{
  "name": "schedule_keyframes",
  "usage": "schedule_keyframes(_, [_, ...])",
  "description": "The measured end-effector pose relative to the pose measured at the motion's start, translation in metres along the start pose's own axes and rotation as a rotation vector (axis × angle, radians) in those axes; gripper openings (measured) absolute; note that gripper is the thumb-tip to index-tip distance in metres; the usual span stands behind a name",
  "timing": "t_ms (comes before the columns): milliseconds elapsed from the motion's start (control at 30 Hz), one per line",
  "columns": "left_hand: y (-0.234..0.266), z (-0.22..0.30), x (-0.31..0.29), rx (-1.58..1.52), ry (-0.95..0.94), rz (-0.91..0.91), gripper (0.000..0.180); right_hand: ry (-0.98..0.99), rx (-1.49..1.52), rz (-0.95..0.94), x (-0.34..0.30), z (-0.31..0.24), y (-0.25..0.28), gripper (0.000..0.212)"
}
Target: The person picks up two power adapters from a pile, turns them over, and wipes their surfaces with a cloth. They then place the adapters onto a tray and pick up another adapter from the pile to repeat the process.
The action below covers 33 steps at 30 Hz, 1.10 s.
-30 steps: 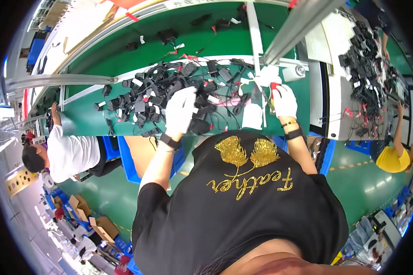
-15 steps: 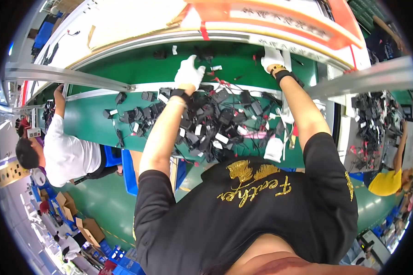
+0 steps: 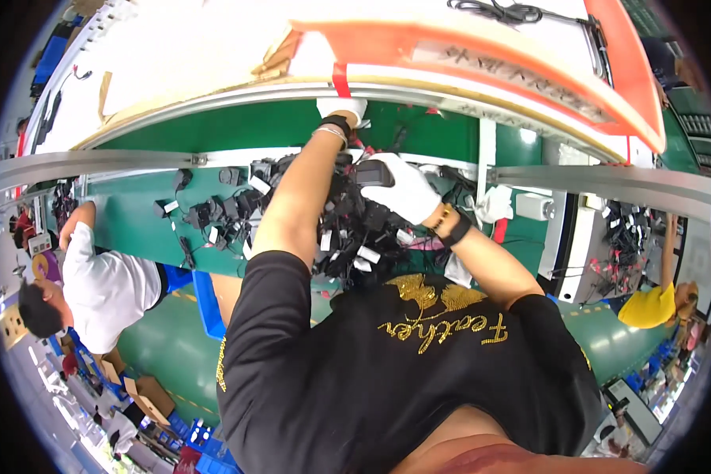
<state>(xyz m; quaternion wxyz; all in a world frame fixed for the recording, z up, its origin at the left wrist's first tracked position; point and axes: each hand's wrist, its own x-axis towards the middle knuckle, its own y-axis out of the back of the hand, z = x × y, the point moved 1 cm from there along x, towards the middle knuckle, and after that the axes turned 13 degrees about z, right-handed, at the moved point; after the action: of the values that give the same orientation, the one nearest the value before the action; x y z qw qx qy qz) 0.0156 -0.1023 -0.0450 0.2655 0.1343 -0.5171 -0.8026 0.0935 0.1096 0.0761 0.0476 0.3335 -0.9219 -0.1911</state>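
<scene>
My right hand (image 3: 407, 191), in a white glove, is closed on a black power adapter (image 3: 374, 173) above the middle of the bench. Beneath it spreads a tangled pile of black power adapters (image 3: 355, 229) with cords and small white labels. My left hand (image 3: 342, 107), also gloved in white, reaches over the far strip of the green bench (image 3: 245, 126). The shelf edge hides its fingers, so what they hold, if anything, does not show. A red-and-black cord end (image 3: 357, 141) lies just below that wrist.
A white shelf (image 3: 197, 39) with an orange-red bin (image 3: 466, 51) overhangs the bench's far side. Metal rails (image 3: 103, 162) cross at both sides. A white cloth (image 3: 495, 204) lies right of the pile. A person in white (image 3: 110, 300) works at left, another in yellow (image 3: 648, 306) at right.
My right hand has come from the far right back to the pile and now grips an adapter. My left hand has moved farther away, under the shelf edge. The view has shifted slightly.
</scene>
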Motion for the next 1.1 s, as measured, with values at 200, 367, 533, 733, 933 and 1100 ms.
schedule_keyframes(200, [0.097,-0.005,-0.051,-0.905,0.239,0.146,0.052,-0.108,0.635,-0.148,-0.061,-0.076,0.065,0.054])
schedule_keyframes(367, [0.19,0.027,-0.139,-1.573,0.126,0.351,0.055,-0.118,0.981,-0.202,-0.098,-0.099,0.099,0.06])
schedule_keyframes(533, [0.242,0.053,-0.199,-2.091,0.185,0.211,0.046,-0.152,1.297,-0.273,-0.121,-0.113,0.102,0.07])
schedule_keyframes(733, [0.276,0.097,-0.248,-2.462,0.298,-0.203,0.036,0.125,1.219,0.061,-0.13,-0.108,0.099,0.058])
schedule_keyframes(933, [0.244,0.137,-0.275,-2.482,0.511,-0.444,0.049,-0.343,1.614,-0.013,-0.137,-0.098,0.1,0.052])
schedule_keyframes(1100, [0.218,0.142,-0.293,-2.423,0.593,-0.417,0.043,-0.195,1.373,0.065,-0.144,-0.1,0.095,0.066])
